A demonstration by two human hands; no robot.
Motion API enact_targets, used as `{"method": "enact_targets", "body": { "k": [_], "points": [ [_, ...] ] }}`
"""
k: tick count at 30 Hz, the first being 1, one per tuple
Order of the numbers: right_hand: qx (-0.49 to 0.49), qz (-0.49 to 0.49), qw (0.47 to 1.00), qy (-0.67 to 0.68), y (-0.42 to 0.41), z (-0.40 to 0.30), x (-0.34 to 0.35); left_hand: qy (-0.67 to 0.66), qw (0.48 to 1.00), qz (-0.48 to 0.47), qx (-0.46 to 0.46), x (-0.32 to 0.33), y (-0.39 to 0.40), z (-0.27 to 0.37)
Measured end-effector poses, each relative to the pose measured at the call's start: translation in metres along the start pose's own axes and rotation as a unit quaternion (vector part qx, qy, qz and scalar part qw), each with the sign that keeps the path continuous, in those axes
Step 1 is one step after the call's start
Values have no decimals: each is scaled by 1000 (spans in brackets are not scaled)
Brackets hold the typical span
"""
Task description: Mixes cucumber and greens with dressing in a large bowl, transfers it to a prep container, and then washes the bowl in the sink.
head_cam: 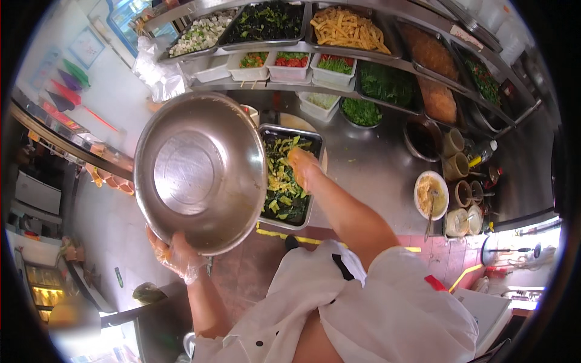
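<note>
My left hand point(174, 254), in a clear plastic glove, grips the lower rim of a large stainless steel mixing bowl point(184, 172). The bowl is tilted so that its inside faces me, with only a few specks on the wall. My right hand point(304, 168), gloved too, is over a dark rectangular tray with a metal rim point(313, 211). Its fingers reach down to the dressed chopped green vegetables point(280, 183) there; whether they pinch any is hidden. Under the tray's far end shows part of a round board point(295, 121).
Trays of tofu cubes point(204, 31), dark fungus point(268, 20) and fried strips point(347, 28) line the upper shelf. Plastic tubs of chopped vegetables point(290, 63) stand below. To the right are a white bowl with a spoon point(431, 195), seasoning jars point(456, 165) and a bottle point(483, 153).
</note>
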State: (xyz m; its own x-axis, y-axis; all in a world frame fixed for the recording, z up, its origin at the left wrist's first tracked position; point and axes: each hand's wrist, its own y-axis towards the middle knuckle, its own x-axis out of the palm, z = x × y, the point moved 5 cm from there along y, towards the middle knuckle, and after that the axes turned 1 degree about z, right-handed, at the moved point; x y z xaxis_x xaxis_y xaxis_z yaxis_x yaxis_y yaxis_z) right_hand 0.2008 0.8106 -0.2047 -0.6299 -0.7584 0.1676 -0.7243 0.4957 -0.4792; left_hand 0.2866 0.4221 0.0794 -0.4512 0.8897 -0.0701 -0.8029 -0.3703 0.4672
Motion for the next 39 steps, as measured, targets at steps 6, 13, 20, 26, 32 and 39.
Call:
{"method": "enact_targets", "body": {
  "k": [6,13,20,26,32,39],
  "points": [
    [-74,-184,858,474,-77,-129,-90,-147,954,-13,-260,41,-86,-23],
    [-35,-85,956,277,-179,-152,-201,-187,843,-227,-450,254,-276,-111],
    [-264,-29,903,-337,-184,-39,-331,-6,783,-246,-571,282,-345,-88],
    [-85,-11,963,-257,-176,-65,-341,-73,752,-323,-570,291,-315,-85],
    [-119,-189,967,-120,-164,-103,-311,-101,740,-250,-616,390,-326,-41],
    [-133,-190,901,-366,-167,-128,-326,-64,739,-349,-573,439,-371,-8]
  ]
}}
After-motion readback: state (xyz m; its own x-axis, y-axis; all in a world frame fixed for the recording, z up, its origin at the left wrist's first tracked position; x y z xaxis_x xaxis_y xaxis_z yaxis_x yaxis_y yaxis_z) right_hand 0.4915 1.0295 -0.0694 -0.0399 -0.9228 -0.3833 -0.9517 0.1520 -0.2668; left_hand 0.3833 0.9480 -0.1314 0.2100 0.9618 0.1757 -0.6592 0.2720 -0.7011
